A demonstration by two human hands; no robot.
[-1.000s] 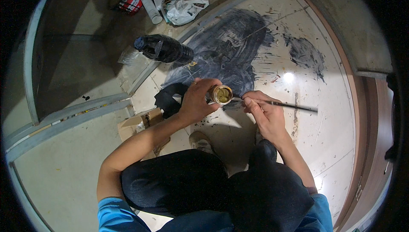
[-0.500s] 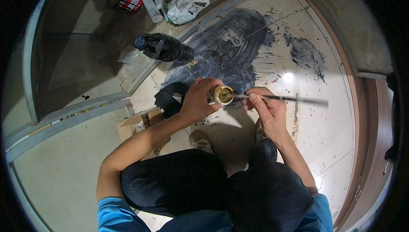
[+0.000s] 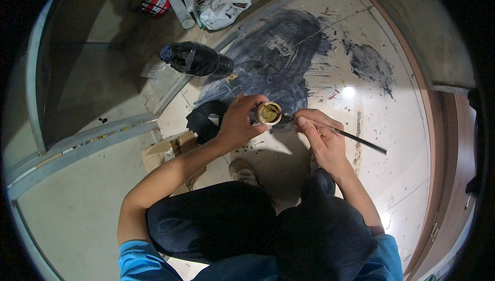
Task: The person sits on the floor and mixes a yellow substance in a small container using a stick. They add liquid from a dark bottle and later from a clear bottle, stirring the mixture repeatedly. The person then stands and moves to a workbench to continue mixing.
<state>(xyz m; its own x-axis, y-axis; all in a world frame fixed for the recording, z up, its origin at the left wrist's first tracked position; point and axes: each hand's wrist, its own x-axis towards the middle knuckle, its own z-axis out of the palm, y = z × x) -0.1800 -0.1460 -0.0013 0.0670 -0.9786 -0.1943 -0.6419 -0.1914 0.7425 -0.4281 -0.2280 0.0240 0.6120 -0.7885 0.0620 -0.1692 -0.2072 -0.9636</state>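
My left hand [image 3: 241, 119] grips a small open jar [image 3: 269, 113] between thumb and fingers, its mouth facing up. Inside the jar is a golden, paint-like substance. Close to the jar's right side, my right hand [image 3: 324, 137] pinches a slim dark stick, probably a paintbrush [image 3: 363, 142]. Its long end slants to the right and toward me, while its other end points at the jar. Whether that tip touches the jar's rim is hard to make out.
Beyond my left hand a dark plastic bottle [image 3: 198, 59] with a blue top stands by a metal frame. Black smears [image 3: 278, 44] cover the floor tiles. A torn cardboard box [image 3: 167, 152] sits near my left forearm. A crumpled white bag [image 3: 226, 5] lies at the back.
The far end of the brush has swung toward me, so it now slants where it was almost level. My left hand and the jar have barely moved.
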